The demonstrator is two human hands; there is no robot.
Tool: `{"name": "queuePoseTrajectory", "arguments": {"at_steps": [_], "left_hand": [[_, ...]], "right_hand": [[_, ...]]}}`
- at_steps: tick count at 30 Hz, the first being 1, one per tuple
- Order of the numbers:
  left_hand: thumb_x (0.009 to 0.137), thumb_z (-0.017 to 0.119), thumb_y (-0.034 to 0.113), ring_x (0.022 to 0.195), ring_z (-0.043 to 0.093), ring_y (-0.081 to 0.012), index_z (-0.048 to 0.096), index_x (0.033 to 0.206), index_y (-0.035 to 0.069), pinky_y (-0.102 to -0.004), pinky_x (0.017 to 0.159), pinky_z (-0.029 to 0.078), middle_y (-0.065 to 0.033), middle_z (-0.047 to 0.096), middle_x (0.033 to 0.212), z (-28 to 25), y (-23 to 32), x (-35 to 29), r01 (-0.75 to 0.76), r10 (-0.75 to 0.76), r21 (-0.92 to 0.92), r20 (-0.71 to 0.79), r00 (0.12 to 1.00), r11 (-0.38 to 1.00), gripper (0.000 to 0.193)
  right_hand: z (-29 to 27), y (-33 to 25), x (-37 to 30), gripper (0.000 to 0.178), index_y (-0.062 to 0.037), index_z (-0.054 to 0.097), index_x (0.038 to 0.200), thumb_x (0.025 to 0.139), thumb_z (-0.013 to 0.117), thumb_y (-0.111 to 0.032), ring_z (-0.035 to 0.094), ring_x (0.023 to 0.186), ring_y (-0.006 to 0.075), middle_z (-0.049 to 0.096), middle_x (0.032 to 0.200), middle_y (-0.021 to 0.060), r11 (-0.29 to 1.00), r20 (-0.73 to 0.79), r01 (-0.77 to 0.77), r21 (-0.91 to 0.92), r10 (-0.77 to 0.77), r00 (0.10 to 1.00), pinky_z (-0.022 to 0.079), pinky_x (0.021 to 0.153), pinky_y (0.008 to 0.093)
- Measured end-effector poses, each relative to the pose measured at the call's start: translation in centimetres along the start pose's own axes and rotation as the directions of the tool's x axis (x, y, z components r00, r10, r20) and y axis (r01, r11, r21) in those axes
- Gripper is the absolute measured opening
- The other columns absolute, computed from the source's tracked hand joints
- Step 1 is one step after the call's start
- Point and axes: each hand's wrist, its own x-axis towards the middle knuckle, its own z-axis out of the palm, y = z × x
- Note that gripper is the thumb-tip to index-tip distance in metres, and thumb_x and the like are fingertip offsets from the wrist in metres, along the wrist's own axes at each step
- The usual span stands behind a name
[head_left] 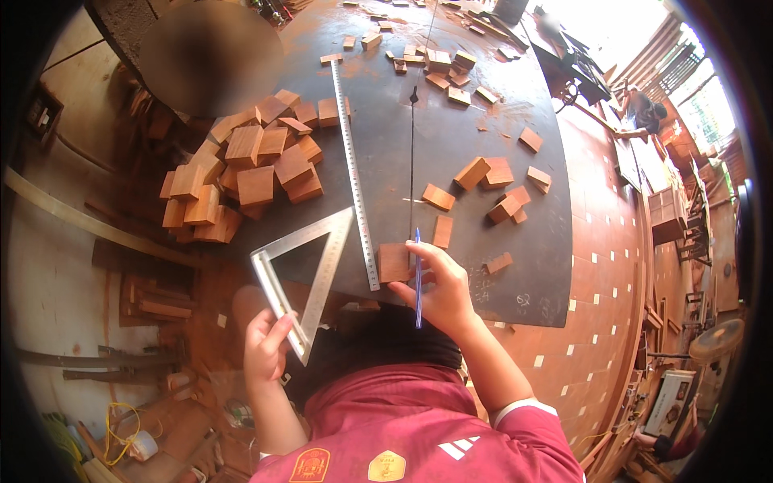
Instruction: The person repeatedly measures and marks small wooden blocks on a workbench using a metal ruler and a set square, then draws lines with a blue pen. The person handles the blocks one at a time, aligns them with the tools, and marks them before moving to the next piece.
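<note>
Left hand (pixel 268 344) grips triangle (pixel 325 282) — right hand (pixel 444 291) holds pen (pixel 419 299), wooden block (pixel 393 263) at its fingertips

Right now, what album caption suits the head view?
Left hand holds a metal triangle; right hand, a blue pen beside a wooden block.

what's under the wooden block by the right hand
The dark tabletop shows around the wooden block, which appears to rest on it. Whatever lies directly beneath is covered and can't be seen.

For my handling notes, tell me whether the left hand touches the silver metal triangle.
Touching: the head view shows the left hand gripping the silver metal triangle by its lower left edge.
</note>
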Motion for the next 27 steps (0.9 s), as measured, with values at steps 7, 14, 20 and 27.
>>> {"name": "queuePoseTrajectory", "arguments": {"at_steps": [7, 14, 20, 27], "left_hand": [[0.091, 0.072, 0.002, 0.077, 0.069, -0.0122, 0.064, 0.117, -0.002, -0.0246, 0.069, 0.057, -0.0092, 0.072, 0.094, 2.4, 0.9, -3.3, -0.106, 0.105, -0.027, -0.024, 0.994, 0.994, 0.027], [0.091, 0.072, 0.001, 0.082, 0.069, -0.0118, 0.064, 0.115, -0.005, -0.0241, 0.076, 0.056, -0.0084, 0.071, 0.096, 6.1, -1.4, -3.4, -0.152, 0.142, 0.090, 0.101, 0.985, 0.984, 0.026], [0.091, 0.071, 0.001, 0.083, 0.066, -0.0094, 0.063, 0.113, -0.004, -0.0239, 0.078, 0.054, -0.0055, 0.067, 0.096, 7.2, -1.6, -3.9, -0.232, 0.220, 0.104, 0.117, 0.968, 0.967, 0.024], [0.094, 0.070, 0.003, 0.084, 0.064, -0.0080, 0.064, 0.107, -0.002, -0.0244, 0.077, 0.052, -0.0039, 0.068, 0.094, 8.0, -2.4, -4.2, -0.246, 0.225, 0.170, 0.134, 0.965, 0.954, 0.015]], "right_hand": [[-0.2, -0.3, -0.2, 0.061, -0.0053, 0.063, 0.131, 0.077, 0.091, -0.013, 0.071, 0.084, 0.0180, 0.069, 0.117, 0.0135, 1.000, -0.011, -0.002, 0.014, 0.002, 1.000, 0.061, 0.068, 0.0299], [-1.2, -0.3, 0.2, 0.032, -0.0042, 0.071, 0.115, 0.088, 0.082, -0.015, 0.071, 0.078, 0.0186, 0.073, 0.096, 0.0115, 0.999, -0.149, 0.024, -0.021, -0.027, 0.988, 0.056, 0.064, 0.0286], [-1.7, -0.7, 0.5, 0.018, 0.0016, 0.068, 0.108, 0.092, 0.070, -0.006, 0.067, 0.071, 0.0130, 0.070, 0.082, 0.0097, 0.980, -0.093, -0.104, 0.171, 0.121, 0.988, 0.054, 0.066, 0.0272], [-0.8, 0.2, 1.4, 0.013, 0.0043, 0.064, 0.099, 0.088, 0.067, -0.001, 0.061, 0.073, 0.0046, 0.068, 0.079, 0.0053, 0.887, 0.010, -0.176, 0.427, 0.190, 0.982, 0.051, 0.065, 0.0246]]}}
